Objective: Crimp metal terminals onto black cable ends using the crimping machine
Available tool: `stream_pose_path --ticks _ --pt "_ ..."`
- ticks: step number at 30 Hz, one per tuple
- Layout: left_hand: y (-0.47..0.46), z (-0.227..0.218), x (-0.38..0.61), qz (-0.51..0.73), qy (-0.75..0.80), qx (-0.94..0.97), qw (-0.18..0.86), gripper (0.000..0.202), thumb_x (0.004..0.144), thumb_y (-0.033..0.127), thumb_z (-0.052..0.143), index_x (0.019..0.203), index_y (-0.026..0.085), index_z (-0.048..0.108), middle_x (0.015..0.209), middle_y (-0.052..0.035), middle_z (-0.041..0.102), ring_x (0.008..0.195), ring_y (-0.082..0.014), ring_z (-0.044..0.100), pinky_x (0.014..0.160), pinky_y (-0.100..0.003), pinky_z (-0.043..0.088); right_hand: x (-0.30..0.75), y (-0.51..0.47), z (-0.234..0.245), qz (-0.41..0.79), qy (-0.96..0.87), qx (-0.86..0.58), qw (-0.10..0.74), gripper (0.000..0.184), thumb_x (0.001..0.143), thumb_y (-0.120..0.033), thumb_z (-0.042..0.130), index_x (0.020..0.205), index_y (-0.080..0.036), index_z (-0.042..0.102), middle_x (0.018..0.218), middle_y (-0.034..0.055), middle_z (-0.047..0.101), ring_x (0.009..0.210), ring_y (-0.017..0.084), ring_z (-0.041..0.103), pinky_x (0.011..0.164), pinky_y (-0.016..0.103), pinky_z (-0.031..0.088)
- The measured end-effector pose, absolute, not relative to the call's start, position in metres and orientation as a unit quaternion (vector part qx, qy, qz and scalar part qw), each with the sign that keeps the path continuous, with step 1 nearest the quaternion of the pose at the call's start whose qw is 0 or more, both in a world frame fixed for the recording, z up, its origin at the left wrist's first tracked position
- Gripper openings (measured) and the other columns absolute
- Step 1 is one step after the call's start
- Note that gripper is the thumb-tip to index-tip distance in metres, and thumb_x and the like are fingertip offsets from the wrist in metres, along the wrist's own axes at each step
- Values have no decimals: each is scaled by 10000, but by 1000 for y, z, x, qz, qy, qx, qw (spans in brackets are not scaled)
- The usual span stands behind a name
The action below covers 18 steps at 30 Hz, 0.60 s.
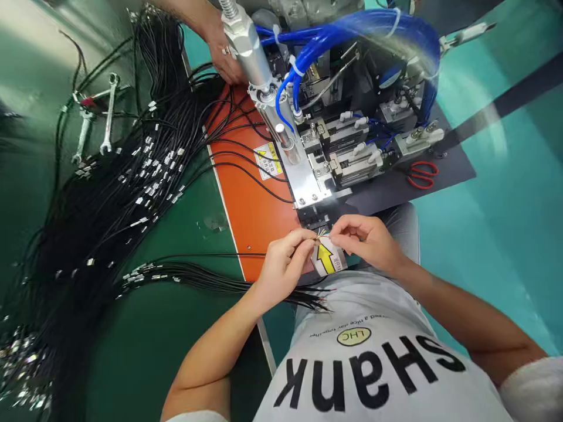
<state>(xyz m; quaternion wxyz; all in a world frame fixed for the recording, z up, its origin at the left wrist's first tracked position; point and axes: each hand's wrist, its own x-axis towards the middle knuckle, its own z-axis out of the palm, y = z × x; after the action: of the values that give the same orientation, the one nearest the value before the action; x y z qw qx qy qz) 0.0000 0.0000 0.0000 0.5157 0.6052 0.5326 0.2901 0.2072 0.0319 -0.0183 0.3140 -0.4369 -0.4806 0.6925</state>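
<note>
Close to the front of the machine, my left hand pinches a black cable, whose thin coloured wires fan out past the fingertips. My right hand is closed at the fingertips around the ends of these wires. Below both hands lies a white label with a yellow arrow. A bundle of black cables runs under my left wrist, its stripped ends near my shirt.
A large heap of black cables with metal connectors covers the green table at left. Two wrenches lie beyond it. Another person's hand reaches in behind the machine. Red-handled scissors rest at right, and blue air hoses arch overhead.
</note>
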Motion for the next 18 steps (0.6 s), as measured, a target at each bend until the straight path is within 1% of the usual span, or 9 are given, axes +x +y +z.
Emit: stream_pose_path --ticks 3,5,7,9,11,13,15,18 --pt "0 -1 0 288 531 604 519 187 991 286 490 934 172 626 675 27 544 625 -80 516 625 -201 435 202 33 -19 690 -494 -420 323 102 838 -273 717 814 -179 688 724 -12 609 609 92 507 538 229 402" --pt "-2 -3 1 306 536 592 519 167 977 283 516 981 174 642 693 17 577 630 -86 541 610 -199 451 198 31 -20 667 -513 -421 339 67 843 -233 702 808 -179 686 748 -12 603 620 89 502 550 230 401" --pt "-4 -6 4 337 545 572 512 180 955 278 556 1065 180 659 756 -6 633 652 -98 578 587 -198 470 193 26 -21 636 -531 -429 360 48 845 -191 685 798 -180 680 774 -11 602 632 85 497 566 232 401" --pt "-4 -8 7 364 552 551 509 207 930 271 596 1099 187 682 856 -37 674 693 -110 608 591 -204 490 189 22 -24 611 -537 -442 377 57 847 -171 673 791 -184 672 777 -13 602 637 87 499 576 235 402" --pt "-2 -7 8 378 549 527 527 189 902 269 638 1053 185 714 938 -58 677 723 -112 619 622 -215 504 186 18 -26 592 -540 -454 390 64 847 -164 670 787 -187 665 774 -13 606 640 89 507 579 239 401" --pt "2 -5 9 381 540 494 565 168 874 273 679 1002 178 733 964 -63 668 720 -104 612 638 -218 503 185 17 -27 574 -550 -459 396 68 843 -155 669 784 -189 663 777 -12 612 643 91 510 582 242 400" --pt "6 -4 8 379 536 458 600 155 852 276 710 962 171 740 933 -56 667 686 -90 594 624 -214 487 185 16 -28 561 -564 -458 398 76 841 -142 665 783 -191 660 772 -14 612 645 93 508 588 245 400" --pt "8 -5 7 376 538 411 633 136 836 272 730 919 165 736 802 -25 653 606 -72 551 577 -208 452 186 16 -27 548 -580 -455 396 88 837 -125 658 782 -194 654 765 -17 610 651 97 507 598 249 400"
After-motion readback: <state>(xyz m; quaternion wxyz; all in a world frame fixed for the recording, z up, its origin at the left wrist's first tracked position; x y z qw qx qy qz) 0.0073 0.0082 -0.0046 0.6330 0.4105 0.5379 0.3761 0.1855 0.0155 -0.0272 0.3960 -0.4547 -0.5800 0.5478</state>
